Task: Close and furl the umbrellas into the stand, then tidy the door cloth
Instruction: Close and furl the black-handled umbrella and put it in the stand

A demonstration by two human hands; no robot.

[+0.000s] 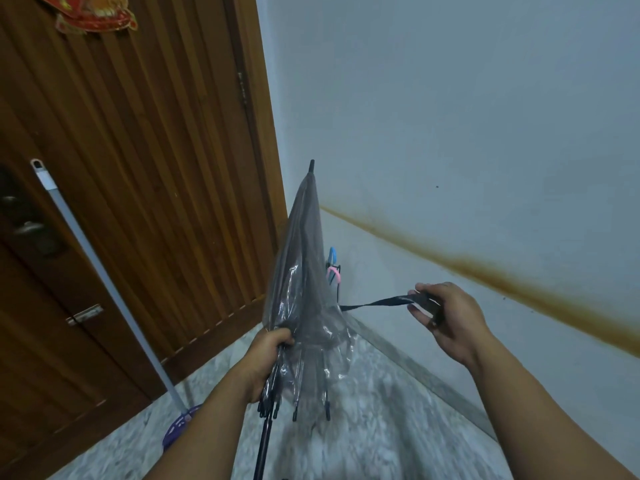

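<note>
A closed transparent grey umbrella (303, 271) points tip-up toward the wall corner, its black shaft running down to the frame's bottom edge. My left hand (266, 355) grips the gathered canopy near the rib ends. My right hand (441, 315) pinches the umbrella's black tie strap (381, 301), pulled out taut to the right. Behind the canopy, a pink handle (335, 273) and a blue handle (332, 254) of other umbrellas stick up from a dark stand that is mostly hidden.
A brown wooden door (138, 168) fills the left side. A mop with a grey pole (104, 278) and purple head (180, 424) leans against it. The white wall (467, 133) carries a brown stain stripe. The floor is grey marbled tile.
</note>
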